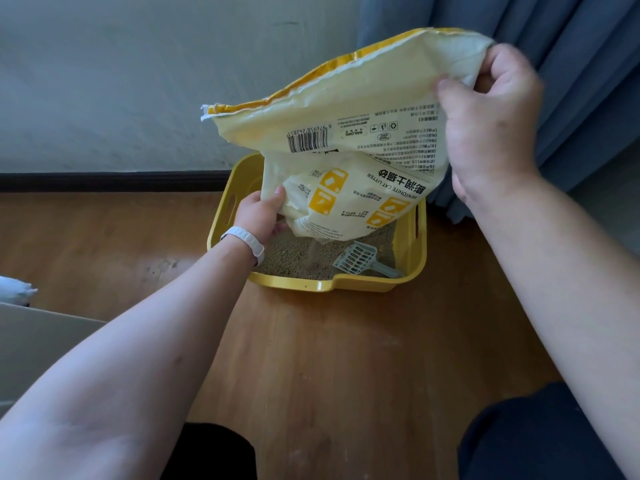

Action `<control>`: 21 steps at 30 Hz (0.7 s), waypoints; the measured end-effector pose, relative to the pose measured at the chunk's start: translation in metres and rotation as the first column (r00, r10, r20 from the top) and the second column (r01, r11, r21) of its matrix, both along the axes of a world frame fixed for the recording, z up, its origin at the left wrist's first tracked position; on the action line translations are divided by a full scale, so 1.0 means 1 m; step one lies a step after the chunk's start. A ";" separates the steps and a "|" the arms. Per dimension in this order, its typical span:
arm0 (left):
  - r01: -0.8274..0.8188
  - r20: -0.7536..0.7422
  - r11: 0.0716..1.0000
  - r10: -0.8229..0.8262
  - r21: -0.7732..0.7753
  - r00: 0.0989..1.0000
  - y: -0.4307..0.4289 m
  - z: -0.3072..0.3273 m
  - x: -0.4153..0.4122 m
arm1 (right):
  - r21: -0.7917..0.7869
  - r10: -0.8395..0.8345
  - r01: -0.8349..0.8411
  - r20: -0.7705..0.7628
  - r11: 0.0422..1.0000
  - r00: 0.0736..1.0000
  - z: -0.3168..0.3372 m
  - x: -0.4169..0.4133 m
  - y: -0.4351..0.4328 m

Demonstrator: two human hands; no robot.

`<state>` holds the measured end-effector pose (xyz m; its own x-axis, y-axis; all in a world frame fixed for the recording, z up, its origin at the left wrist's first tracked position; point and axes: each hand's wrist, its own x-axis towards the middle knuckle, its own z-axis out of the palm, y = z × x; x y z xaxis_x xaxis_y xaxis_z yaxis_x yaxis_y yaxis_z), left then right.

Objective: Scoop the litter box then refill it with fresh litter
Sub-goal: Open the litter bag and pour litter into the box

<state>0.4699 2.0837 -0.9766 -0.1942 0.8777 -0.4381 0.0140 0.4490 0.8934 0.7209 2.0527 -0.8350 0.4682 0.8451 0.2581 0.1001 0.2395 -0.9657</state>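
The right hand is raised high, its fingers curled round the upper corner of a cream-and-yellow plastic litter bag and its thumb pressed on the printed face. The left hand is lower and pinches the bag's edge near its mouth, thumb on the front and fingers tucked behind. A white wristband circles that wrist.

The bag hangs tipped between the two hands (its print reads upside down), mouth down over the yellow rectangular plastic litter box. A thin stream of granules falls from the mouth onto the grey-brown litter covering the box's bottom. A pale grey slotted plastic scoop lies on the litter in the near right corner, its handle pointing toward the right wall of the box.

The box stands on a brown wooden floor, its far side close to a white wall with a dark baseboard. A blue-grey curtain hangs behind the right hand. The person's dark-clad knees show at the bottom edge.
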 end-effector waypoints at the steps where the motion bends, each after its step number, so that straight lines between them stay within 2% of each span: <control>1: 0.005 0.007 1.000 -0.005 0.003 1.000 0.000 -0.001 0.004 | 0.003 -0.004 0.004 0.004 1.000 1.000 0.001 0.003 -0.001; 11: 0.094 0.004 0.996 -0.094 0.002 0.996 0.005 -0.001 0.054 | -0.022 -0.116 0.117 0.036 0.993 0.993 0.002 0.048 -0.014; 21: 0.135 -0.040 0.990 -0.134 0.038 0.990 0.007 0.007 0.099 | -0.110 -0.284 0.276 -0.065 0.955 0.957 -0.012 0.090 -0.024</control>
